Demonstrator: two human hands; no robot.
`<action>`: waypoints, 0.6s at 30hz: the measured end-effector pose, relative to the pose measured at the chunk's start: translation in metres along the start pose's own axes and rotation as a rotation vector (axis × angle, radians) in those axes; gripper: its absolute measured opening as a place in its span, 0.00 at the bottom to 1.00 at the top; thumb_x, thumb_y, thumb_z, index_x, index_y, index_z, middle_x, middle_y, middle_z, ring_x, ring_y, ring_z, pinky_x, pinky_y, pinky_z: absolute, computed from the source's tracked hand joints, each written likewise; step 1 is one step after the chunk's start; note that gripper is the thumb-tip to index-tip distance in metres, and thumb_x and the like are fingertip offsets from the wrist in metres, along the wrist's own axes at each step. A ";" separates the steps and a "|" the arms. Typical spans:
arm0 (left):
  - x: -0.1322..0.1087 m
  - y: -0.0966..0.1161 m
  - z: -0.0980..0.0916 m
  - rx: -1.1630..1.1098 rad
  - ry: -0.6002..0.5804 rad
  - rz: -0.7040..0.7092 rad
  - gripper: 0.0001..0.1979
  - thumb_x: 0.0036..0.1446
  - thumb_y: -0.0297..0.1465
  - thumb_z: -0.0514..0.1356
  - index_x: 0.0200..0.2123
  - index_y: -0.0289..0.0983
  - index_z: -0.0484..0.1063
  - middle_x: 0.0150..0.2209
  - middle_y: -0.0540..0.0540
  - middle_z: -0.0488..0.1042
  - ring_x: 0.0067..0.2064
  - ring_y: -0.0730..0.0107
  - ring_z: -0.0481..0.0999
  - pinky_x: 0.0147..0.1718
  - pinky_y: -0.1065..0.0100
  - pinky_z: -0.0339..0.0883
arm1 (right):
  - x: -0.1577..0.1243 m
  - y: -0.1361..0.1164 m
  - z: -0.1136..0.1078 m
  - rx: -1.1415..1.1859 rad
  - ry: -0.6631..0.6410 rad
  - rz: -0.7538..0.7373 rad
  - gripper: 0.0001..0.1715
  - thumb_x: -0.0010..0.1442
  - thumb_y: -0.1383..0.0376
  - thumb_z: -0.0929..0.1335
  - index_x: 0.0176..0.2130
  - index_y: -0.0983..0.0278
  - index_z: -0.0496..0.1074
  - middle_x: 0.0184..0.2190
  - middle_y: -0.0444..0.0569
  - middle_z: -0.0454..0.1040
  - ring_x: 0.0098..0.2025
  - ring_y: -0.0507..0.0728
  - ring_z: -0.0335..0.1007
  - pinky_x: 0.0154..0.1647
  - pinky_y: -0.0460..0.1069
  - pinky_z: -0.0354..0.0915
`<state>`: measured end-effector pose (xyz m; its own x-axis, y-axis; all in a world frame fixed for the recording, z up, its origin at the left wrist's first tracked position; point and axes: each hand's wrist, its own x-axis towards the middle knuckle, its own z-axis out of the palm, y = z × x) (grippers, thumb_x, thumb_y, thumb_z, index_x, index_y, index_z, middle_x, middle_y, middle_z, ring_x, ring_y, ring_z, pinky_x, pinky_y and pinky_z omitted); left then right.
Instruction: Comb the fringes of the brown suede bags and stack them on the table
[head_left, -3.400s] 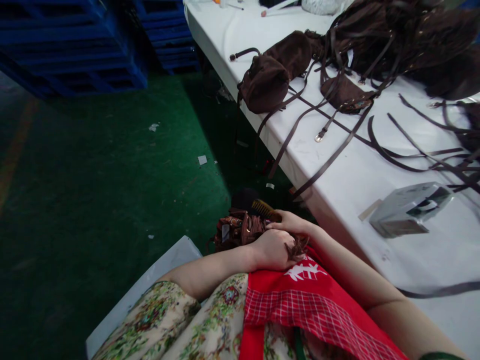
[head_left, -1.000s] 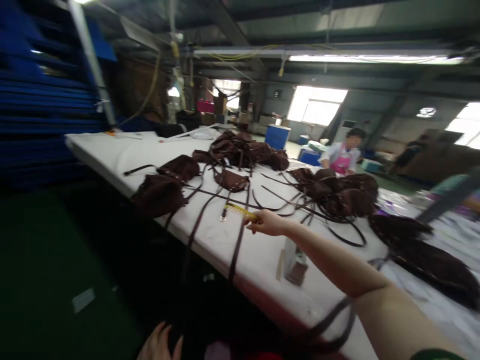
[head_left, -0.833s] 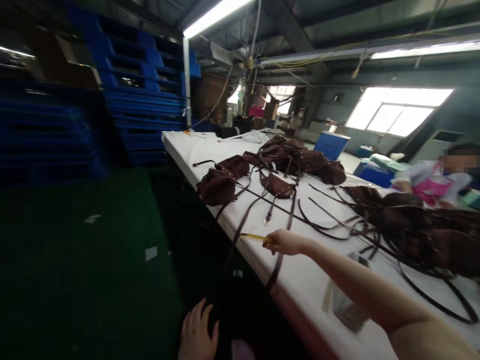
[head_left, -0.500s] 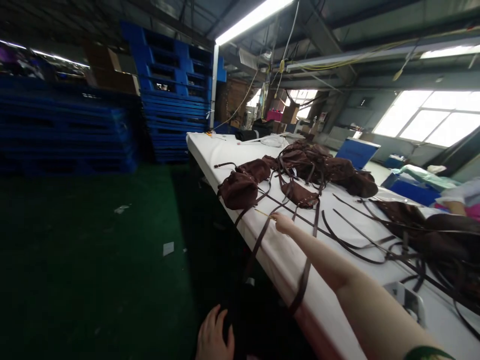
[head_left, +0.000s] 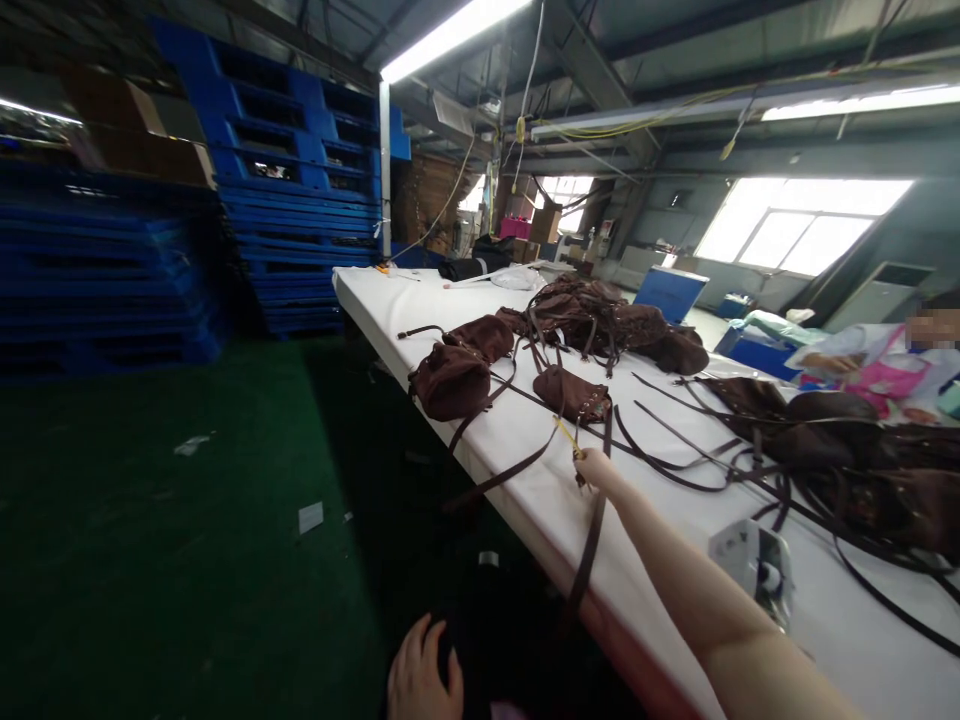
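Note:
My right hand point(head_left: 594, 468) is stretched far out over the white table point(head_left: 420, 305), its fingers pinched on a yellow comb point(head_left: 566, 437) that points toward a small brown pouch point(head_left: 574, 394). Brown straps point(head_left: 592, 540) lie under my hand and hang over the table's edge. My left hand point(head_left: 421, 678) is low at the bottom edge, fingers spread flat on something dark in my lap. A round brown suede bag point(head_left: 448, 380) sits further left on the table.
More brown bags point(head_left: 607, 325) and tangled straps point(head_left: 825, 450) cover the table. A small silver box point(head_left: 754, 560) lies by my forearm. Blue pallets point(head_left: 300, 215) stack at the back left above green floor point(head_left: 172, 530). A person point(head_left: 892, 365) is at the far right.
Earlier both hands were in my lap on a brown fringed piece with the comb. Since then my right hand has reached out over the table with the comb, drifting toward the small pouch.

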<state>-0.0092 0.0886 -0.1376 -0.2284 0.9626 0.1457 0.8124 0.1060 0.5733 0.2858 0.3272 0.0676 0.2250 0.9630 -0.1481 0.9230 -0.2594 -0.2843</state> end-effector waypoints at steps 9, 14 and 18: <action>0.022 0.059 -0.031 -0.624 -0.167 -0.059 0.18 0.56 0.41 0.55 0.42 0.34 0.72 0.46 0.36 0.73 0.52 0.54 0.71 0.55 0.53 0.62 | -0.228 0.036 0.063 0.439 -0.138 -0.347 0.15 0.50 0.70 0.62 0.37 0.61 0.73 0.33 0.45 0.76 0.36 0.55 0.71 0.37 0.47 0.64; 0.056 0.146 -0.040 -1.199 -0.635 -0.419 0.27 0.54 0.48 0.58 0.46 0.31 0.70 0.41 0.34 0.77 0.45 0.55 0.77 0.46 0.56 0.70 | -0.296 0.038 0.059 0.458 -0.426 -0.478 0.16 0.46 0.65 0.67 0.35 0.47 0.76 0.31 0.36 0.76 0.33 0.55 0.73 0.30 0.47 0.64; 0.066 0.177 -0.043 -1.255 -0.729 -0.667 0.24 0.51 0.43 0.64 0.41 0.26 0.74 0.33 0.34 0.79 0.39 0.52 0.80 0.41 0.56 0.74 | -0.290 0.048 0.038 0.455 -0.404 -0.495 0.08 0.49 0.60 0.68 0.32 0.46 0.77 0.29 0.34 0.75 0.32 0.53 0.74 0.29 0.47 0.64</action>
<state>0.0970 0.1602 0.0081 0.2471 0.7769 -0.5791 -0.3434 0.6291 0.6974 0.2533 0.0324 0.0610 -0.3909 0.8959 -0.2111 0.6476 0.1047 -0.7548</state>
